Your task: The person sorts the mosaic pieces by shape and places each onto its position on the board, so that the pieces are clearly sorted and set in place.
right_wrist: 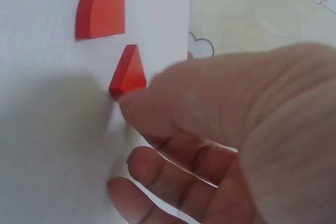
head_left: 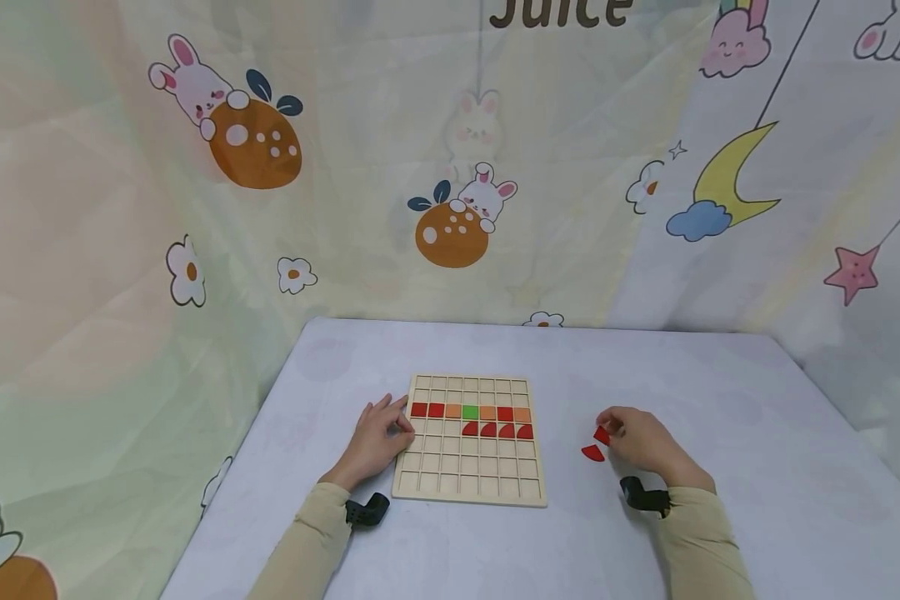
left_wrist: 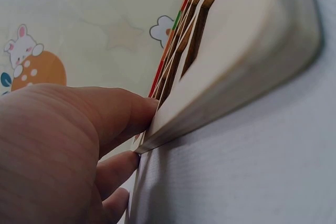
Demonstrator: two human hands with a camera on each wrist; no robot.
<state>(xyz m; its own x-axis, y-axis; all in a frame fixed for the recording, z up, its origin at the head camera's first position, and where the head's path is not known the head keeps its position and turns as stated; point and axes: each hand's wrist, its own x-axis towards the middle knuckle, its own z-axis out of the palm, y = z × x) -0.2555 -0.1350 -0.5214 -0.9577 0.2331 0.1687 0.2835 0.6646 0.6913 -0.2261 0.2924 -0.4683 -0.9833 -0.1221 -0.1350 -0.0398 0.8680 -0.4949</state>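
Observation:
A wooden grid board [head_left: 468, 483] lies on the table, with a row of red, orange and green square tiles and several red quarter-round tiles below it at the right. At its left edge, my left hand [head_left: 376, 439] grips the rim, the thumb [left_wrist: 131, 109] on top and fingertips against the side. Off to the right of the board, my right hand [head_left: 648, 442] pinches a small red tile [right_wrist: 129, 72] between thumb and finger, tilted and close over the table. Beside it a red quarter-round tile [head_left: 592, 452] lies flat.
The white-covered table [head_left: 360, 550] meets a printed cloth backdrop [head_left: 570, 275] at its far edge. A black wrist camera [head_left: 367, 510] is strapped to the left wrist, and another wrist camera [head_left: 645, 495] to the right one.

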